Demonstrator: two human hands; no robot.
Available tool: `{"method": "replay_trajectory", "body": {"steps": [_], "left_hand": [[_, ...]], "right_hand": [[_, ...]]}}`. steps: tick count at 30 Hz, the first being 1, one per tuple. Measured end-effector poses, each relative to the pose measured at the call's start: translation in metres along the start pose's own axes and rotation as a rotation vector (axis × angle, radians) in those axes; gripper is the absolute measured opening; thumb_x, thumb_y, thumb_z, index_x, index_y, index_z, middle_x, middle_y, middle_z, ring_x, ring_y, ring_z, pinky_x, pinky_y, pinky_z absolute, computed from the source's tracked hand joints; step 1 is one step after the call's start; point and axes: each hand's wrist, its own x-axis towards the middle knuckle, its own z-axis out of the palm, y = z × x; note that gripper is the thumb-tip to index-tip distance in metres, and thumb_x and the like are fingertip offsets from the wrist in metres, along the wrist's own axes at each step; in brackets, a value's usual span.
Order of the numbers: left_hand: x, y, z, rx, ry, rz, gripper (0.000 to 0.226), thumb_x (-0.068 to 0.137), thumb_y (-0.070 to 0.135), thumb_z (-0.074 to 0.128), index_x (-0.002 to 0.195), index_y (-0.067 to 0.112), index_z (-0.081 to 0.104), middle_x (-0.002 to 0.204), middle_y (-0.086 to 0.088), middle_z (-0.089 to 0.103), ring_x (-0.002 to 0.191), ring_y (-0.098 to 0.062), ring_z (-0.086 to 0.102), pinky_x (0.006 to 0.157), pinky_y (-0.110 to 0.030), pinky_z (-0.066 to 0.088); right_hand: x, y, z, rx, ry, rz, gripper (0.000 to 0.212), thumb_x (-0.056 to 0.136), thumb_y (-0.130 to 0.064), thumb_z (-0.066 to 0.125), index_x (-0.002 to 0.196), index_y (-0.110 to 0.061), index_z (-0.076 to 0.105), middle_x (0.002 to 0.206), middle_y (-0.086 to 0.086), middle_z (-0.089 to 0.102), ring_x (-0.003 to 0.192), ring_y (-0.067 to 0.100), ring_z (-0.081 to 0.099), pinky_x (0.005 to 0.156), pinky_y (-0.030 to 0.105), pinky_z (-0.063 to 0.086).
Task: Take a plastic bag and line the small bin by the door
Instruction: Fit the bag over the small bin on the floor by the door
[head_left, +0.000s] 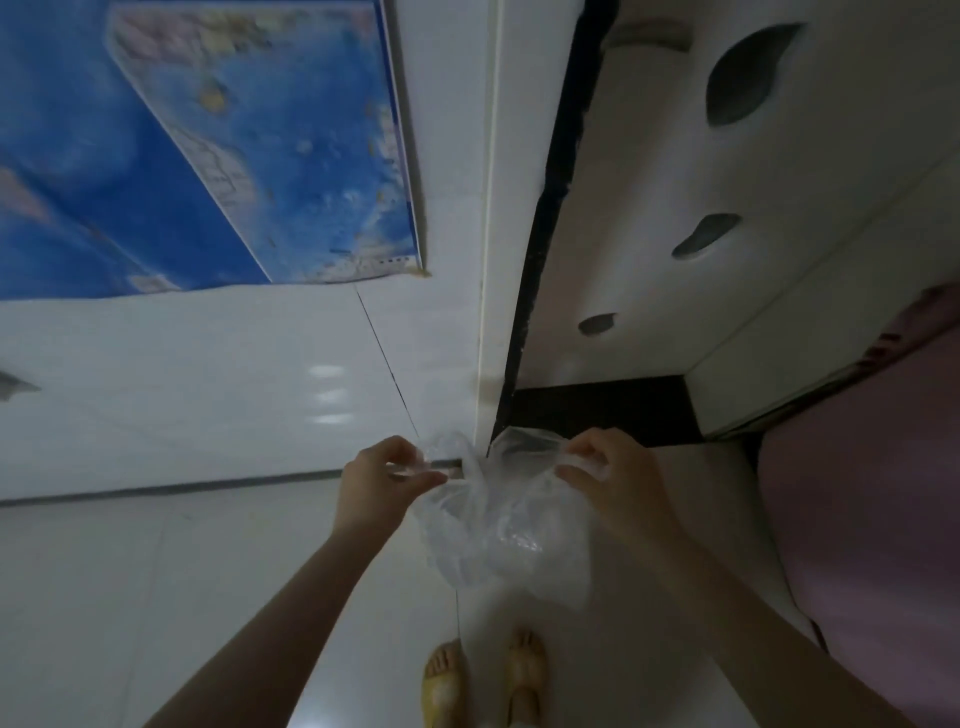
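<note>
Both hands hold a clear plastic bag (498, 525) out in front of the person, right before the edge of a white door (506, 208). The left hand (382, 480) pinches one side of the bag's top and the right hand (605, 475) pinches the other side — the bag hangs down between them. Left of the door, a blue map (208, 145) is on the wall. Below the bag, two feet in yellow sandals (485, 680) stand on the white floor (156, 597).
</note>
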Motion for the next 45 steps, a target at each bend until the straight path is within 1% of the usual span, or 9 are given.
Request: {"method": "replay_trajectory", "body": {"steps": [2,8,12,15,21,27,32,40,45], "left_hand": [[0.006,-0.013,0.015,-0.01,0.049,-0.045,0.03,0.061,0.024,0.084,0.064,0.027,0.055,0.072,0.012,0.065,0.062,-0.001,0.063,0.052,-0.016,0.041],[0.02,-0.059,0.065,-0.136,0.216,-0.206,0.029,0.062,0.016,0.083,0.065,0.022,0.054,0.071,0.009,0.065,0.061,-0.004,0.064,0.047,-0.007,0.039],[0.026,-0.092,0.095,-0.185,0.2,-0.262,0.026,0.065,0.014,0.082,0.07,0.014,0.056,0.075,-0.001,0.069,0.069,-0.008,0.068,0.049,-0.007,0.042],[0.031,-0.109,0.112,-0.23,0.194,-0.27,0.025,0.066,0.012,0.081,0.071,0.012,0.056,0.079,-0.005,0.07,0.076,-0.014,0.069,0.057,-0.014,0.046],[0.05,-0.132,0.125,-0.326,0.27,-0.27,0.027,0.065,0.011,0.08,0.071,0.014,0.055,0.082,-0.004,0.07,0.081,-0.013,0.068,0.065,-0.02,0.048],[0.058,-0.171,0.137,-0.252,0.239,-0.298,0.028,0.065,0.013,0.081,0.078,0.012,0.056,0.088,-0.005,0.068,0.086,-0.016,0.066,0.063,-0.019,0.045],[0.057,-0.204,0.15,-0.144,0.2,-0.298,0.029,0.064,0.018,0.082,0.078,0.01,0.057,0.091,-0.007,0.066,0.083,-0.019,0.063,0.061,-0.017,0.044],[0.057,-0.242,0.159,0.015,0.134,-0.332,0.03,0.063,0.027,0.083,0.066,0.02,0.054,0.075,0.008,0.065,0.064,-0.011,0.066,0.055,-0.027,0.048],[0.075,-0.255,0.176,0.109,0.089,-0.29,0.031,0.064,0.029,0.081,0.066,0.023,0.051,0.072,0.01,0.061,0.062,-0.011,0.062,0.053,-0.025,0.043]], "right_hand": [[0.007,0.016,0.013,0.008,-0.04,-0.013,0.022,0.075,-0.016,0.073,0.094,-0.016,0.063,0.097,0.003,0.059,0.086,0.015,0.057,0.076,0.026,0.046],[0.024,0.064,0.055,0.034,-0.1,0.011,0.04,0.077,-0.008,0.071,0.114,-0.014,0.058,0.116,0.008,0.054,0.101,0.02,0.058,0.09,0.037,0.051],[0.03,0.093,0.081,0.027,-0.126,0.034,0.057,0.078,-0.006,0.07,0.129,-0.018,0.048,0.132,0.008,0.047,0.117,0.019,0.051,0.099,0.037,0.047],[0.033,0.109,0.1,0.036,-0.139,0.081,0.058,0.08,-0.004,0.067,0.132,-0.016,0.045,0.132,0.009,0.05,0.118,0.02,0.052,0.1,0.037,0.047],[0.042,0.13,0.133,0.033,-0.086,0.121,0.05,0.082,0.0,0.063,0.129,-0.012,0.05,0.13,0.008,0.056,0.108,0.018,0.058,0.09,0.018,0.041],[0.045,0.152,0.166,-0.029,-0.113,0.111,0.049,0.081,0.0,0.064,0.127,-0.012,0.051,0.124,0.01,0.058,0.111,0.021,0.057,0.09,0.013,0.036],[0.043,0.176,0.187,-0.092,-0.148,0.164,0.05,0.081,0.001,0.063,0.128,-0.011,0.05,0.121,0.014,0.059,0.11,0.029,0.057,0.094,0.035,0.045],[0.046,0.205,0.209,-0.159,-0.221,0.198,0.048,0.084,-0.001,0.06,0.13,-0.01,0.048,0.125,0.015,0.057,0.112,0.031,0.056,0.095,0.043,0.048],[0.06,0.223,0.228,-0.249,-0.268,0.178,0.047,0.086,-0.007,0.058,0.13,-0.014,0.046,0.124,0.011,0.057,0.113,0.029,0.055,0.092,0.044,0.049]]}}
